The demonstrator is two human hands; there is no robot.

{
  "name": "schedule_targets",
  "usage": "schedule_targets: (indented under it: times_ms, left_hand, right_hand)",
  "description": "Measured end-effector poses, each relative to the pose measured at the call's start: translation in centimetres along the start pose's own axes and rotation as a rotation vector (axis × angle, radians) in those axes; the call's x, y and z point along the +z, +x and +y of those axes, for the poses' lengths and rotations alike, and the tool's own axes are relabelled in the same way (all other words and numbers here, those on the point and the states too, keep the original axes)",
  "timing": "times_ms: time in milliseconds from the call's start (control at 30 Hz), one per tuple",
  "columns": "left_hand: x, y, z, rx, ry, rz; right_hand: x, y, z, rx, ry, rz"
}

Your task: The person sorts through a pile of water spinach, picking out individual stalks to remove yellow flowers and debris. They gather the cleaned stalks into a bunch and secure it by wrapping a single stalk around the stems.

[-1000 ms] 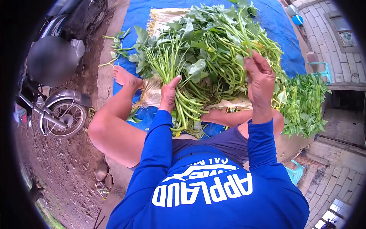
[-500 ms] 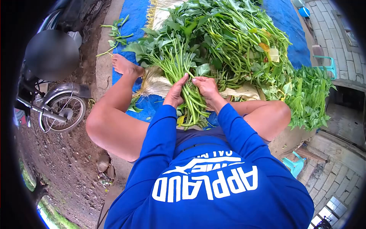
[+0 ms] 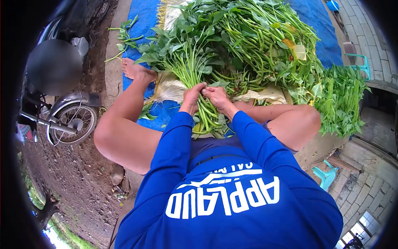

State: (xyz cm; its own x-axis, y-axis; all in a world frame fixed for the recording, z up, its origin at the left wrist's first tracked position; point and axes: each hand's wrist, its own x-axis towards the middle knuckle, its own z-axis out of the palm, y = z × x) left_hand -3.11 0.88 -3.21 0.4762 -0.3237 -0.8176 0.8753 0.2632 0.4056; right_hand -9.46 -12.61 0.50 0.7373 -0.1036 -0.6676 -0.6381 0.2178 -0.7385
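Note:
A bunch of leafy green stems (image 3: 188, 71) lies between my legs, its leaves pointing away from me and its stem ends toward my lap. My left hand (image 3: 192, 98) is wrapped round the stems from the left. From the right, my right hand (image 3: 217, 98) is closed at the same bunch, its fingers pressed together against my left fingertips. Beyond my hands a large pile of loose greens (image 3: 261, 45) covers the sacking (image 3: 170, 89) and the blue sheet (image 3: 143, 29).
More greens with aligned stems (image 3: 338, 99) lie at the right. A few loose sprigs (image 3: 126, 38) are at the upper left. A motorcycle wheel (image 3: 72, 124) stands at the left, and turquoise plastic chairs (image 3: 325, 175) are at the right.
My hands have come closer together, with my right hand moved left and slightly toward me at the bunch. The view has shifted slightly.

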Motion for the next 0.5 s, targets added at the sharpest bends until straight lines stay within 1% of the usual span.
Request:
schedule_targets:
  times_ms: [33,67,100,133,167,200,233,267,333,367,433,467,500]
  left_hand:
    - [0.8,-1.6,0.8,0.059,-0.023,0.056]
    - [1.8,-2.7,2.1,0.115,-0.016,0.056]
    - [2.1,-3.8,2.8,0.161,-0.006,0.061]
    - [2.3,-5.0,3.5,0.205,0.001,0.067]
    - [2.5,-6.1,4.9,0.244,0.035,0.074]
    - [2.3,-7.2,6.4,0.247,0.073,0.066]
    - [1.8,-7.7,7.4,0.28,0.114,0.064]
    - [1.5,-8.1,8.5,0.315,0.155,0.058]
    - [1.0,-9.6,11.0,0.577,0.181,0.083]
    - [0.1,-10.3,12.7,0.566,0.161,0.105]
    - [-0.7,-12.5,15.8,0.583,0.153,0.182]
    - [-0.9,-13.7,17.0,0.612,0.171,0.235]
    - [-1.6,-14.1,17.6,0.586,0.132,0.238]
  right_hand:
    - [0.0,0.5,-0.3,-0.157,-0.155,-0.017]
    - [-1.0,1.4,-1.1,-0.144,-0.347,-0.008]
    - [-1.1,0.7,-3.9,-0.122,-0.534,0.001]
    - [-1.3,1.2,-5.5,-0.313,-0.484,0.132]
    - [-1.5,2.1,-7.6,-0.438,-0.324,0.225]
    - [-1.6,2.1,-10.8,-0.373,-0.142,0.218]
    - [-1.8,3.6,-12.6,-0.409,-0.088,0.201]
    - [-2.1,3.8,-15.1,-0.387,-0.077,0.108]
    - [-3.4,6.9,-16.2,-0.337,-0.181,0.158]
    - [-4.3,8.1,-15.7,-0.388,-0.385,0.257]
    - [-6.6,10.9,-12.0,-0.483,-0.807,0.443]
    - [-7.8,12.8,-7.7,-0.442,-0.976,0.438]
    - [-8.6,14.3,-4.7,-0.401,-1.143,0.432]
